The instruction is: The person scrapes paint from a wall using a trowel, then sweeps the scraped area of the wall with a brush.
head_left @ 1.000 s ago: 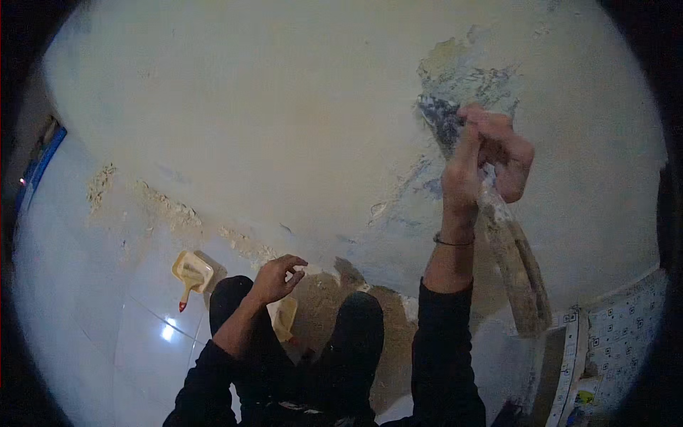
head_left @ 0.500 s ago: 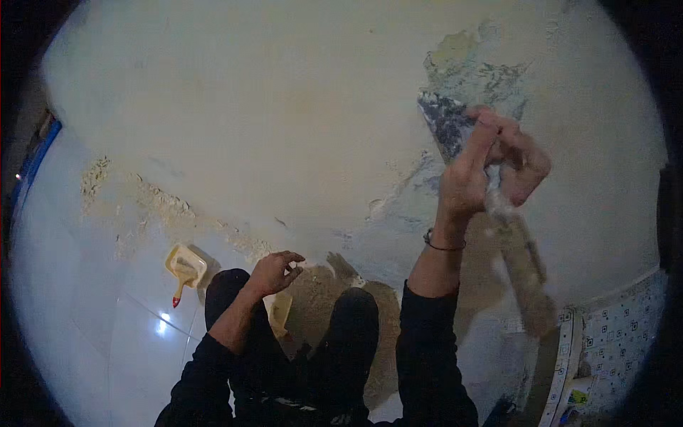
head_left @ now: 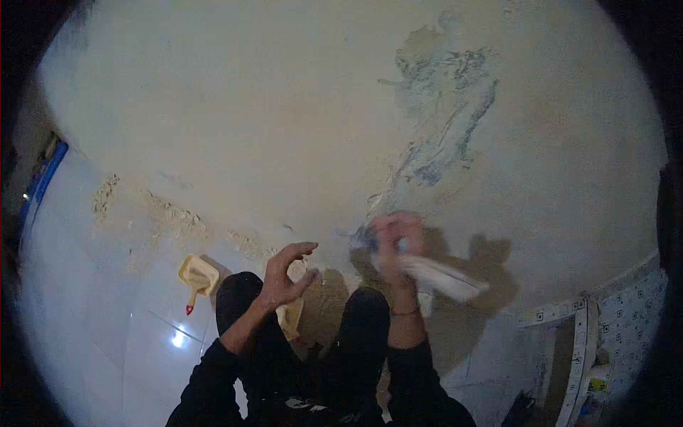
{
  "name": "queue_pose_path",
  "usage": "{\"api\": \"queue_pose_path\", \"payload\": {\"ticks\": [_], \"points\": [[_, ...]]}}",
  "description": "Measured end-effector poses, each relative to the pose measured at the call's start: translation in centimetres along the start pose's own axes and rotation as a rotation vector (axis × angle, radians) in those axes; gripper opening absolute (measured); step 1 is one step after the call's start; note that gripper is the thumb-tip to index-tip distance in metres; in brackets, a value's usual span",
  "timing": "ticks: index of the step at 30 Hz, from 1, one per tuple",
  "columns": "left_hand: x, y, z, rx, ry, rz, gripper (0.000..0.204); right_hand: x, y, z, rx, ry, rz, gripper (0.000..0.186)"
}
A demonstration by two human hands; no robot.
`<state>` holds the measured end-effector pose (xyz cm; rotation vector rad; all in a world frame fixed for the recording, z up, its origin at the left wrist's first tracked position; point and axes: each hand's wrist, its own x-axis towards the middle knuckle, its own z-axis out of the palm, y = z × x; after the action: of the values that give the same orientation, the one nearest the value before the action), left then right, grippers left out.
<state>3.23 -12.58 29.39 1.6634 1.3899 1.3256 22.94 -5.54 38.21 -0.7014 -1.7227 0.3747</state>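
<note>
My right hand (head_left: 400,242), blurred by motion, is closed around a putty knife (head_left: 448,277). Its pale handle sticks out toward the lower right, and its dark blade shows indistinctly at the wall's foot. Above it, a rough grey-green patch of stripped paint (head_left: 448,92) runs down the pale wall (head_left: 249,107). My left hand (head_left: 281,274) hovers over my knee with fingers and thumb apart, holding nothing I can see. Below it, a yellow pan-like piece (head_left: 290,319) shows partly between my legs.
A yellow dustpan (head_left: 199,274) with a red-tipped handle lies on the glossy tiles (head_left: 142,334) at left. Flaked plaster (head_left: 178,213) lines the wall's foot. Beyond stands a blue object (head_left: 46,181). Patterned tiles (head_left: 619,331) edge a recess at right.
My right hand has come down and left with the putty knife, from the stripped patch to low on the wall. My left hand has risen slightly, its fingers spreading wider. The view has shifted somewhat.
</note>
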Motion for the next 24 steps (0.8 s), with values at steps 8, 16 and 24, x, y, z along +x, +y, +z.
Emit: {"api": "queue_pose_path", "payload": {"ticks": [8, 16, 24], "points": [[-2.3, 9.1, -1.7, 0.939, -0.489, 0.739, 0.051, -12.9, 3.7, 4.4, 0.194, -0.798, 0.307, 0.021], [-4.6, 3.4, -5.5, 1.053, -0.818, 0.03, 0.042, -10.4, 0.6, 6.0, -0.268, -1.12, 0.051, 0.031], [-2.0, 6.5, -5.2, 0.228, -0.078, -0.047, 0.04, -5.8, -1.5, -2.6, 0.212, 0.219, 0.06, 0.019]]}}
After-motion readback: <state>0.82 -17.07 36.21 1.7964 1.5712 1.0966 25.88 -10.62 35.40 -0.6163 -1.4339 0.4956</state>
